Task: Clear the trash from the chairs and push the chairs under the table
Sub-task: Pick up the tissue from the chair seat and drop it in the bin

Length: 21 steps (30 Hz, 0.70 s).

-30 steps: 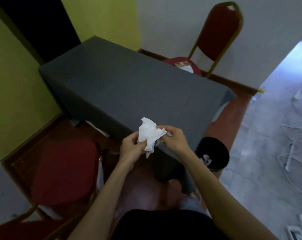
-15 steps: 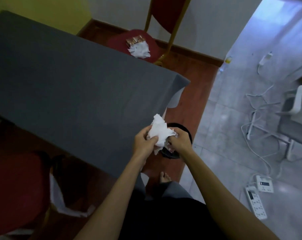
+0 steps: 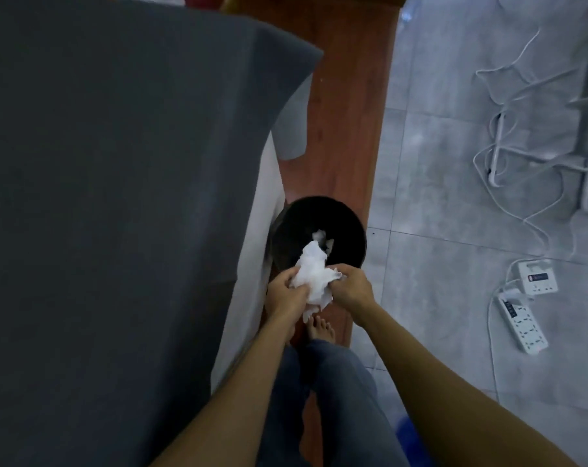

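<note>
Tissue (image 3: 314,276) held over black bin (image 3: 350,227), beside the grey table (image 3: 117,197)
Power strips (image 3: 522,318) lie right; left hand (image 3: 286,293) and right hand (image 3: 351,288) fingers closed on it.

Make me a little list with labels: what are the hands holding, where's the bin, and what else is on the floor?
left hand: gripping the white tissue wad
right hand: gripping the same wad
trash bin: black, on the floor past the hands, beside the grey table
inside bin: some white scraps
floor extras: white power strips and cables
</note>
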### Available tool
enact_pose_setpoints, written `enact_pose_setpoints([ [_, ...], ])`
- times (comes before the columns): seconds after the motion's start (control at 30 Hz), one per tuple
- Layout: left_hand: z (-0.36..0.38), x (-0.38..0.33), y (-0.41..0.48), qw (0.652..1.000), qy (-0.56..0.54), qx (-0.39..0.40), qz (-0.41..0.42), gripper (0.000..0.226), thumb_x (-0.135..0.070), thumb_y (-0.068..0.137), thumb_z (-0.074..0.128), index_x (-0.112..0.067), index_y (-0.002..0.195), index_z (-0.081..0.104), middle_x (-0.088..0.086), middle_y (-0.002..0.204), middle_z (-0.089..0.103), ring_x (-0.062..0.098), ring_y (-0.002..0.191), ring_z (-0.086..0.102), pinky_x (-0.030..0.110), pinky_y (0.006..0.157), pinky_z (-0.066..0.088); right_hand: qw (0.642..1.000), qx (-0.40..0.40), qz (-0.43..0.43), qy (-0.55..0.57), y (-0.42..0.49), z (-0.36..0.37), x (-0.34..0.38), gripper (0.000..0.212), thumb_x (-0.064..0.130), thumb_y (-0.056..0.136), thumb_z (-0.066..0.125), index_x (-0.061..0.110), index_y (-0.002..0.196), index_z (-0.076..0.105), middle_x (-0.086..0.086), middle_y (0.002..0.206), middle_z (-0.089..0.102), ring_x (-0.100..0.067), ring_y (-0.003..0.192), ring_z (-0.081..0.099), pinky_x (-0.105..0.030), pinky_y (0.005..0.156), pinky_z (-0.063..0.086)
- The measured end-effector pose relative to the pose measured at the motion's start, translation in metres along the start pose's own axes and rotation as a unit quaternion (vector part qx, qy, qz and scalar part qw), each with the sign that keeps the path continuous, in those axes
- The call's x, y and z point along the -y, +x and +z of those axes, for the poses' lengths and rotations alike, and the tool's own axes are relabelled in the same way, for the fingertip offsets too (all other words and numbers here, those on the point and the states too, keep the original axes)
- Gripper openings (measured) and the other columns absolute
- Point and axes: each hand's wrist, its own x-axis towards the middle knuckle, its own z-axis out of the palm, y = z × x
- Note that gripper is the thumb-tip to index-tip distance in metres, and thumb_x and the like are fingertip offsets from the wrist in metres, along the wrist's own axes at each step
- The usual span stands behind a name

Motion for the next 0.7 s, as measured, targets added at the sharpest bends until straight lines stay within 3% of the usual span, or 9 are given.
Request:
enact_pose_setpoints([
  [0.1,0.026,0.025,0.057,1.000,0.005,0.008,-0.022,0.042,-0.011,0.087,0.062,-0.028,0.125,0.068,-0.001,0.114,0.073,0.018,0.093,0.068,0.037,0.084,0.061,0.999,-0.016,0.031,0.033,0.056,0.022,-0.032,0.021,0.019,0.092,0.059,0.026,0.107,0.072,-0.006,0.104,0.074,-0.021,0.091,0.067,-0.040,0.087,0.058],
  [0.2,0.040,0.034,0.108,0.998,-0.050,0.005,-0.036,0.045,-0.017,0.092,0.064,-0.027,0.135,0.061,0.003,0.125,0.067,0.023,0.098,0.069,0.036,0.070,0.064,0.997,-0.028,0.047,0.050,0.105,0.035,-0.047,0.026,0.028,0.088,0.064,0.029,0.113,0.070,-0.004,0.110,0.073,-0.026,0.099,0.067,-0.046,0.091,0.057],
  [0.3,0.045,0.029,0.144,0.998,-0.058,0.012,-0.034,0.047,-0.029,0.094,0.064,-0.030,0.141,0.056,0.003,0.131,0.061,0.029,0.109,0.065,0.035,0.058,0.061,0.998,-0.020,0.046,0.048,0.140,0.038,-0.050,0.050,0.038,0.085,0.074,0.023,0.132,0.062,-0.004,0.117,0.069,-0.027,0.108,0.065,-0.044,0.096,0.054],
  [0.43,0.039,0.025,0.159,0.998,0.061,0.006,0.004,0.042,-0.026,0.093,0.065,-0.030,0.135,0.062,0.001,0.127,0.064,0.021,0.105,0.064,0.040,0.079,0.061,0.999,-0.004,0.043,0.009,0.152,0.041,-0.054,0.070,0.030,0.089,0.070,0.024,0.152,0.041,-0.011,0.144,0.056,-0.032,0.119,0.061,-0.038,0.101,0.051],
  [0.6,0.023,0.009,0.105,0.994,0.099,-0.002,0.049,0.036,-0.017,0.093,0.062,-0.027,0.128,0.068,0.002,0.110,0.069,0.012,0.082,0.061,0.042,0.094,0.057,1.000,-0.017,-0.004,0.005,0.094,0.031,-0.036,0.060,0.015,0.089,0.064,0.027,0.146,0.049,-0.008,0.140,0.060,-0.028,0.112,0.063,-0.040,0.096,0.054],
  [0.7,0.011,-0.011,0.050,0.990,0.115,0.002,0.079,0.036,-0.016,0.092,0.062,-0.029,0.125,0.069,0.004,0.113,0.069,0.018,0.095,0.063,0.043,0.096,0.055,1.000,-0.016,-0.017,0.010,0.045,0.016,-0.014,0.054,0.013,0.088,0.064,0.027,0.140,0.058,-0.007,0.135,0.064,-0.023,0.107,0.065,-0.039,0.094,0.056],
])
